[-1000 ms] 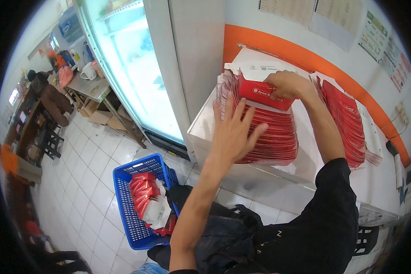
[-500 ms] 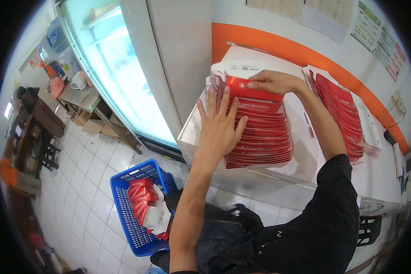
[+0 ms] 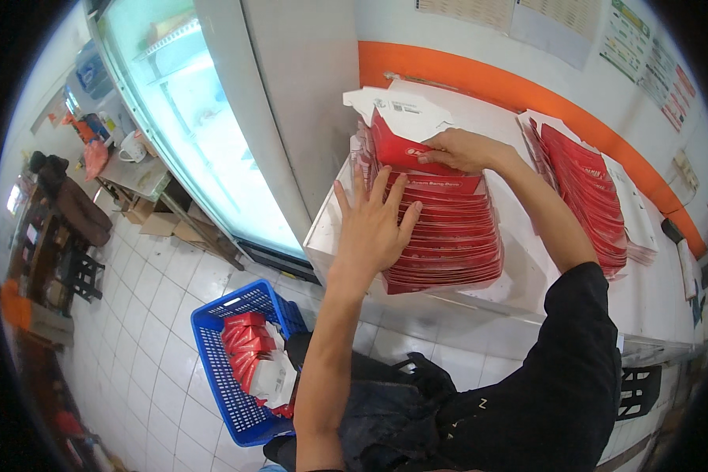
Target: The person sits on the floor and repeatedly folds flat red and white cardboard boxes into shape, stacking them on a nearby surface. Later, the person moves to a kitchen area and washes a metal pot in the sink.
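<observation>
A row of flat red-and-white folding cartons (image 3: pixel 452 248) overlaps on the white counter (image 3: pixel 519 271). At its far end my right hand (image 3: pixel 466 149) grips the edge of one red carton (image 3: pixel 395 145), thumb and fingers closed on it. That carton is lifted and tilted, and its white flap (image 3: pixel 405 112) spreads out behind it. My left hand (image 3: pixel 372 232) is open, fingers spread, resting over the left edge of the row near the lifted carton. Its fingertips lie just below the carton's lower edge.
A second row of red cartons (image 3: pixel 586 193) lies on the counter to the right. Below left, a blue plastic basket (image 3: pixel 236 385) on the tiled floor holds folded red boxes (image 3: pixel 248 338). A lit glass-door fridge (image 3: pixel 204 118) stands left of the counter, beyond it a small table (image 3: pixel 141 175).
The carton in my right hand has been raised and tilted, and its white flap now stands further out. My left hand stays almost where it was.
</observation>
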The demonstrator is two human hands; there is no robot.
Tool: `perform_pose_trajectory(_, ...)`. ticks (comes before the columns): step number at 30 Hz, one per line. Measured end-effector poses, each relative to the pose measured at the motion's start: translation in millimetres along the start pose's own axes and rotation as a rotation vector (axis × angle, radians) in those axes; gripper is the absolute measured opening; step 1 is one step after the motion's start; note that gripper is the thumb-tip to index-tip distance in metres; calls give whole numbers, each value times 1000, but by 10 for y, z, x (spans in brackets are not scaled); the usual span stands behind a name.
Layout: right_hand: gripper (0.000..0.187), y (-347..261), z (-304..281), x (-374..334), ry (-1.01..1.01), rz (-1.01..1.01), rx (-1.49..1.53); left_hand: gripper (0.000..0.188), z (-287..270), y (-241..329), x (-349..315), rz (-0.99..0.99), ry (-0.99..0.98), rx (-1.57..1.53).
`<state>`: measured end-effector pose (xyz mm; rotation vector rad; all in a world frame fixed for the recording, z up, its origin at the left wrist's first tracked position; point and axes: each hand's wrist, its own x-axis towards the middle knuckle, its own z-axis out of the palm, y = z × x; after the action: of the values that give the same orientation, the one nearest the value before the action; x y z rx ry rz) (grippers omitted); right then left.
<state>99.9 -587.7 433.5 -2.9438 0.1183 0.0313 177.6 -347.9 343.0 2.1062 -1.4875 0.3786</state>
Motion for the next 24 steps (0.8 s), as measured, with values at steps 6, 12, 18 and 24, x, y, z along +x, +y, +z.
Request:
perform_pose_trajectory(6,44,-152,71,2,-142,72,-165,61,2,6,0,-35,10,-35)
perform_pose_trajectory(12,71,-263,71,46,-189,266,59,81,-220,179,-293,14,87,-165)
perform_pose_trajectory(18,69,-277,353,-7,-115,156,143,121,112,516,-836,43,69,-138)
perform_pose_trajectory(24,67,-536,344,-263,-140,128,278,123,24,594,-746,-7,38,-86)
